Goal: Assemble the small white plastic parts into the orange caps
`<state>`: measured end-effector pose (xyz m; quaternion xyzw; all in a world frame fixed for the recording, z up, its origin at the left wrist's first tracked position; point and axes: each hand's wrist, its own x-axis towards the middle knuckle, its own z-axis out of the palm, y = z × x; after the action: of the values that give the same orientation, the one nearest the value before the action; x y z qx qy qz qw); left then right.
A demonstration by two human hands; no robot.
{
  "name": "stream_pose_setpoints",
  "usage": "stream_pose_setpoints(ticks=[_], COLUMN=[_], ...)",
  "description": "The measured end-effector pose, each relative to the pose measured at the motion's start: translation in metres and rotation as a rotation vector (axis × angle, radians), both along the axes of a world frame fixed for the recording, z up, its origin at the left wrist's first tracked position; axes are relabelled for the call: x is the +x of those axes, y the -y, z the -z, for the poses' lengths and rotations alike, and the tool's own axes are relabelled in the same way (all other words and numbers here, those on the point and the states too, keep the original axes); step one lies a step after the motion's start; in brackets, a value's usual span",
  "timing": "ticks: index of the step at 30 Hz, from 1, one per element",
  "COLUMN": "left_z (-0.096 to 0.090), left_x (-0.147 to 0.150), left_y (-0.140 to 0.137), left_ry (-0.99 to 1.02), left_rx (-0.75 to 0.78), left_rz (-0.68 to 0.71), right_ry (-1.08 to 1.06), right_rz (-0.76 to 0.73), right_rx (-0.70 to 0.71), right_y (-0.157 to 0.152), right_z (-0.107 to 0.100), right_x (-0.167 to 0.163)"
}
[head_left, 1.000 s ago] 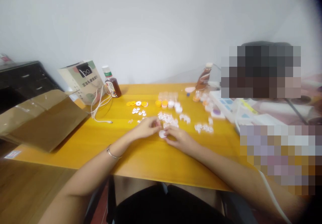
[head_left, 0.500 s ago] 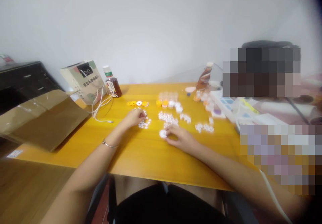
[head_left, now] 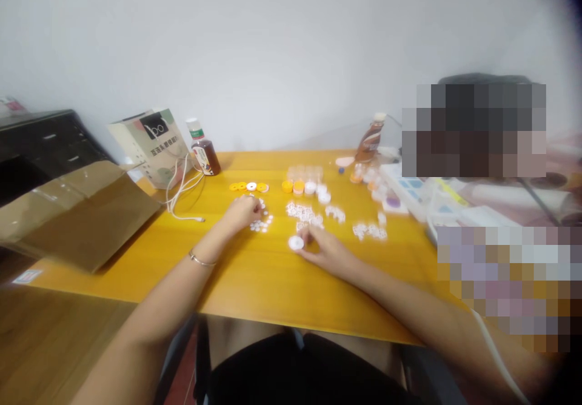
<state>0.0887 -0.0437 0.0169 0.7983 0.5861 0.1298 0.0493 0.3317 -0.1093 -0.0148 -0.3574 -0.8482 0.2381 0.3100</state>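
Observation:
My right hand pinches the edge of a white round disc, like a small cap or wheel, just over the table. My left hand is closed with its fingertips pointing down at a cluster of small white discs; whether a piece is between the fingers is hidden. Behind that hand lies a row of yellow and white rings. Round orange and white lids or pots stand farther right, and small white cut-out pieces are spread in front of them.
A brown bottle, a paper bag and a white cable are at the left, with brown cardboard nearer. Another bottle and plastic trays stand at the right, beside another person, whose image is blurred out.
My left hand has turned slightly, its fingers curling lower over the small white discs. My right hand stays nearly in place, with the white disc showing a little more.

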Motion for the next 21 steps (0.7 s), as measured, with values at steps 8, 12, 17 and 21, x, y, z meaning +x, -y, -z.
stream_pose_setpoints(ticks=[8, 12, 17, 21], left_z=[-0.009, -0.005, 0.003, 0.006], left_x=[0.035, 0.048, 0.048, 0.048], left_y=[0.035, 0.045, 0.041, 0.04], left_ry=[0.24, 0.209, 0.096, 0.039], left_rx=[-0.027, -0.03, 0.063, 0.1], left_rz=[0.604, 0.759, 0.71, 0.721], right_ry=[-0.027, -0.042, -0.053, -0.054], right_rz=[-0.028, -0.029, -0.031, -0.028], right_rx=[-0.021, -0.021, -0.016, -0.013], right_y=[0.0, 0.0, 0.0, 0.0], right_z=[-0.002, -0.001, -0.002, -0.003], right_x=[0.001, 0.0, 0.0, 0.0])
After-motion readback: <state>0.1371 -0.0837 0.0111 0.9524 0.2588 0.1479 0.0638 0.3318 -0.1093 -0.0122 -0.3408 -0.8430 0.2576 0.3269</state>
